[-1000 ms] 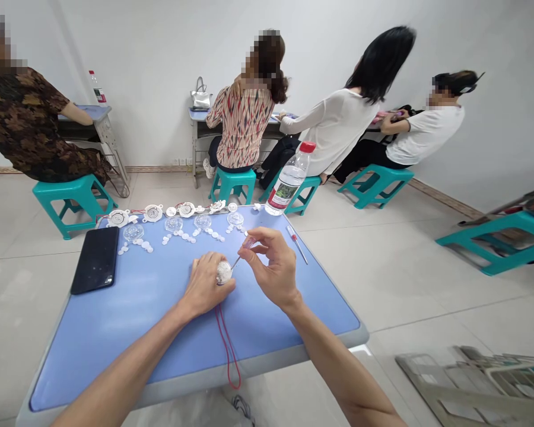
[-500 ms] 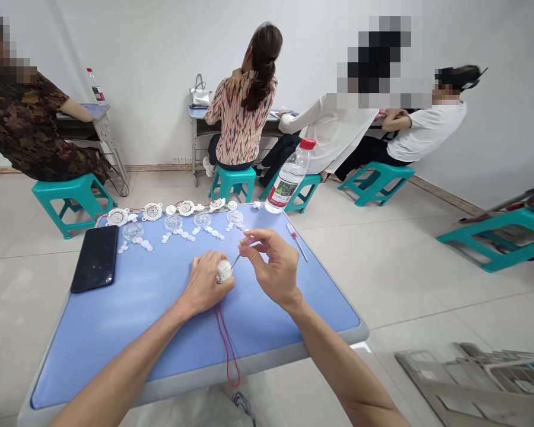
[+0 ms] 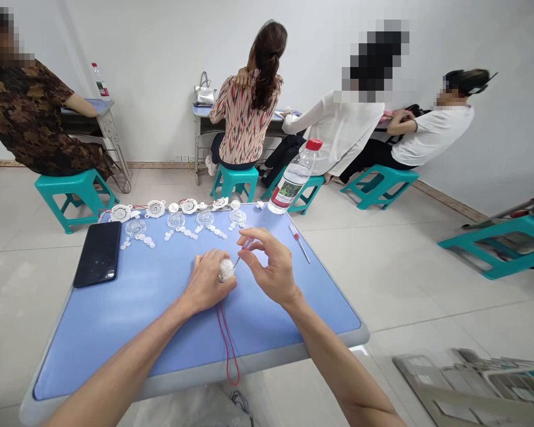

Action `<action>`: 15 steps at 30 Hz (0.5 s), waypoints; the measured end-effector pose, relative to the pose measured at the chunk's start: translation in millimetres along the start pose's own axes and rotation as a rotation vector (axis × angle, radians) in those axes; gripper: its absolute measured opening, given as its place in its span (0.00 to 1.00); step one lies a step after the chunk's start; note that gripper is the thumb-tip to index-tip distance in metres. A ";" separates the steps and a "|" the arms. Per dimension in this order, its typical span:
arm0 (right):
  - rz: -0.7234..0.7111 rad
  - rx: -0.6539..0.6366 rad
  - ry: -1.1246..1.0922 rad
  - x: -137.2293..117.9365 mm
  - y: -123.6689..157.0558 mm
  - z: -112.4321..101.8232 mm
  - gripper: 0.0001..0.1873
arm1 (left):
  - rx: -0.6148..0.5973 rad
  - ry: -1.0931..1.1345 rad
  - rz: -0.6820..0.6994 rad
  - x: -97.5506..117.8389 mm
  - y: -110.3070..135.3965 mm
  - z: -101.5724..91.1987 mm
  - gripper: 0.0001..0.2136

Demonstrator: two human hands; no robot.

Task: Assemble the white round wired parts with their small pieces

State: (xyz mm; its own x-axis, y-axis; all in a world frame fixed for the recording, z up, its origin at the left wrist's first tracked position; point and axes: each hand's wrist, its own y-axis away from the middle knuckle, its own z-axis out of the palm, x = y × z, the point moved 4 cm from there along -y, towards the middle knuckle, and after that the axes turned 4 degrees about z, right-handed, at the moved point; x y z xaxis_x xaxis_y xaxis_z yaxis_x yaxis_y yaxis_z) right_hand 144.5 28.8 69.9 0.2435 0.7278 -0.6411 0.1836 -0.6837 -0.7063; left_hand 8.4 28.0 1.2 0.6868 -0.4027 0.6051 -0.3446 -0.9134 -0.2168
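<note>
1. White ball (image 3: 226,270), frosted and pebbly, looks like plastic and sits just below the middle of the frame, held above the blue tabletop (image 3: 129,332). A thin red cord (image 3: 226,350) runs from beneath it toward the bottom of the frame.
2. On it, the left hand (image 3: 207,281) has its fingers curled together, clamped around the ball.
3. The right hand (image 3: 267,267) lies to the ball's right, thumb and forefinger pinched on the pinkish handle of a small screwdriver (image 3: 244,249); its other fingers curve loosely.
4. Its slim metal shaft slants down-left toward the ball. Whether the tip touches the ball, I cannot tell.
5. Along the table's far edge lie white discs (image 3: 155,209) and clear domes (image 3: 177,220). A black phone (image 3: 98,254) lies at left, a red-capped water bottle (image 3: 293,178) stands at the far corner, and a red-handled screwdriver (image 3: 299,243) lies at right.
</note>
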 end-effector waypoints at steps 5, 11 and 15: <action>0.033 0.061 0.027 0.0 -1.1 1.6 0.14 | -0.008 -0.008 -0.015 0.9 -1.1 -0.4 0.11; 0.055 0.134 0.004 3.8 1.6 -2.1 0.16 | -0.018 0.013 -0.024 0.9 -0.8 -0.8 0.12; 0.024 0.147 0.035 1.1 2.5 -3.5 0.17 | -0.024 0.022 -0.022 1.2 -0.6 -1.1 0.12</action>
State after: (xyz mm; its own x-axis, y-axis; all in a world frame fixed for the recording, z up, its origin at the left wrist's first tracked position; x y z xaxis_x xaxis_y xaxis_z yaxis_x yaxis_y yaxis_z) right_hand 148.5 27.8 68.5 0.2796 0.7070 -0.6496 0.0360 -0.6838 -0.7287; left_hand 8.7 28.1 2.9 0.6805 -0.3812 0.6258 -0.3452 -0.9201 -0.1851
